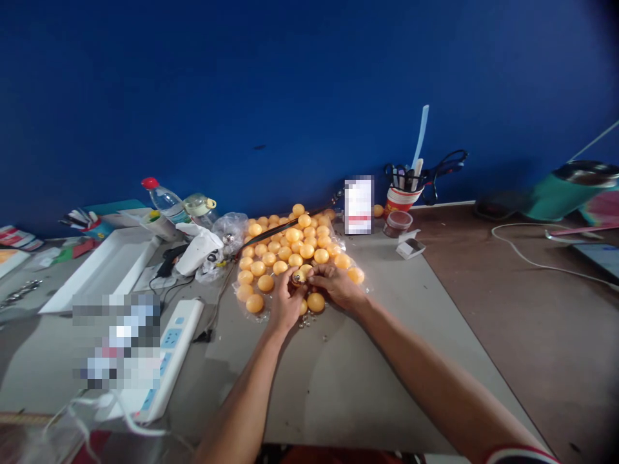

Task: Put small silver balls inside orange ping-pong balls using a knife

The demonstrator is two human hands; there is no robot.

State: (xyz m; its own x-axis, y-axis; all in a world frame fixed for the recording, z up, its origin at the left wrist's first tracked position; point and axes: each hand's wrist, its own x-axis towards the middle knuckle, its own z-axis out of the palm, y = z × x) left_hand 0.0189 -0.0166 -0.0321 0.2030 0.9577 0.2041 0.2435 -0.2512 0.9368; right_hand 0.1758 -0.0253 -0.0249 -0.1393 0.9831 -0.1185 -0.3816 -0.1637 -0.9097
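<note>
My left hand is closed around an orange ball that has a small shiny metal piece on its near side. Thumb and fingertips of my right hand are pinched together right beside that ball; anything between them is too small to make out. Many similar orange balls lie under and behind both hands on a clear plastic bag. Another orange ball rests just below my right fingers. Small shiny metal bits are scattered on the grey mat in front of the balls.
A dark strap crosses the balls. To the left stand a white power strip, a white tray and a red-capped bottle. Behind right are a blurred upright panel, a pen cup, a small jar and a small box.
</note>
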